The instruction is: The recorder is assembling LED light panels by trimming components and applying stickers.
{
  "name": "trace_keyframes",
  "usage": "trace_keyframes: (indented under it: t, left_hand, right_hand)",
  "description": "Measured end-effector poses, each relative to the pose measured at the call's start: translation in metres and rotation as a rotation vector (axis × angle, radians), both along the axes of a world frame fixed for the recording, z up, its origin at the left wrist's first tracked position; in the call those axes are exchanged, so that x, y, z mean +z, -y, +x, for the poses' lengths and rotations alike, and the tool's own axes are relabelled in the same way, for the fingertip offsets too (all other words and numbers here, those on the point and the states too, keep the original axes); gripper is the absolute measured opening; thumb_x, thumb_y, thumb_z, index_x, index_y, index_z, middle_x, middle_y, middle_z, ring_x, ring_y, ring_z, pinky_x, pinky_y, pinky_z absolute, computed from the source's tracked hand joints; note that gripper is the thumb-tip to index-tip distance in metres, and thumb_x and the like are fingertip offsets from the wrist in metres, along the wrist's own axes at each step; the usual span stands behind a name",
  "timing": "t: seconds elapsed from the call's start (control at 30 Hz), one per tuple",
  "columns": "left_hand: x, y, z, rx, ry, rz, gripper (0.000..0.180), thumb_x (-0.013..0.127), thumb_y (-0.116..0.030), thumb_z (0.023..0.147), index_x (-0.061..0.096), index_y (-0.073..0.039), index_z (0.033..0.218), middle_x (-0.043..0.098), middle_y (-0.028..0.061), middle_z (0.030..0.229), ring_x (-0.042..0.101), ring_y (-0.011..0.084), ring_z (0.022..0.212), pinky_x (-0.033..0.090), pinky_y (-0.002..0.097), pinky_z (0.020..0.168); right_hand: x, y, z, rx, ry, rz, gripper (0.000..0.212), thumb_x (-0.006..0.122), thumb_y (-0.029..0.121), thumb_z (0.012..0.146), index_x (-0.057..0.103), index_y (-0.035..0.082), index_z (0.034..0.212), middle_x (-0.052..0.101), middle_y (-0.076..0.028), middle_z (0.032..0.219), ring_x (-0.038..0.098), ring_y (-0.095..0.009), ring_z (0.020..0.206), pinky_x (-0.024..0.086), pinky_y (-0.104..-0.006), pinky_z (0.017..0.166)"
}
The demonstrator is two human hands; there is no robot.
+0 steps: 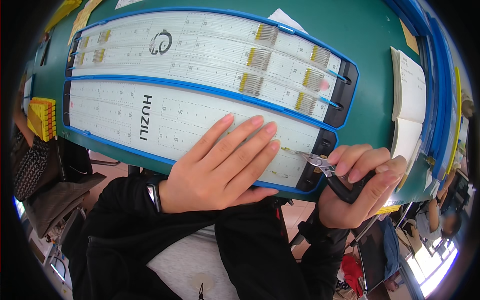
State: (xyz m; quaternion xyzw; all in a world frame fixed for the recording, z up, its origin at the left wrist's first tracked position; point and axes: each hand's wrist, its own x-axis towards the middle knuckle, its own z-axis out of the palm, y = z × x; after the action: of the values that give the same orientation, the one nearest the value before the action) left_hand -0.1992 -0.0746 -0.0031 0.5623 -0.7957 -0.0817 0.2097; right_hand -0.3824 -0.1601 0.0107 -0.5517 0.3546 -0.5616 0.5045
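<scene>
A long case with blue edges lies opened out, its two white panels printed with ruler marks. My left hand rests flat on the near panel, palm down with fingers stretched out. In my right hand is a pair of small pliers with black handles. Their slim metal tips point left, over the panel's right part near a tiny yellowish piece. Whether the tips grip anything is too small to tell. Another thin yellowish piece lies closer to me.
Spring-like metal coils with yellow ends and fine clear lines run across the far panel. An open notebook lies to the right on the green table. Stacked yellow pieces stand at left. Other people sit nearby.
</scene>
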Motion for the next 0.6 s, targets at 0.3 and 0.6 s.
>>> trace_keyframes:
  t: [0.3,0.6]
  left_hand:
    - [-0.0004,-0.0001,-0.0001,0.0,0.007,-0.002,0.061,0.072,-0.047,0.082,0.064,-0.003,0.124,0.062,0.0164,0.129,0.059,0.0319,0.122,0.043,0.0471,0.105]
    - [-0.0076,-0.0044,-0.0028,0.024,-0.008,-0.143,0.038,0.068,-0.043,0.086,0.066,-0.007,0.099,0.066,0.0113,0.121,0.061,0.0259,0.117,0.043,0.0528,0.105]
  right_hand:
    - [-0.0023,-0.0001,-0.0002,0.041,0.011,-0.015,0.023,0.044,0.026,0.104,0.032,0.007,0.098,0.047,-0.011,0.071,0.056,-0.023,0.059,0.054,-0.0411,0.062]
    - [-0.0037,0.0013,-0.0023,0.082,0.014,-0.021,0.023,0.044,0.026,0.104,0.032,0.007,0.099,0.049,-0.012,0.072,0.06,-0.025,0.062,0.056,-0.0425,0.066]
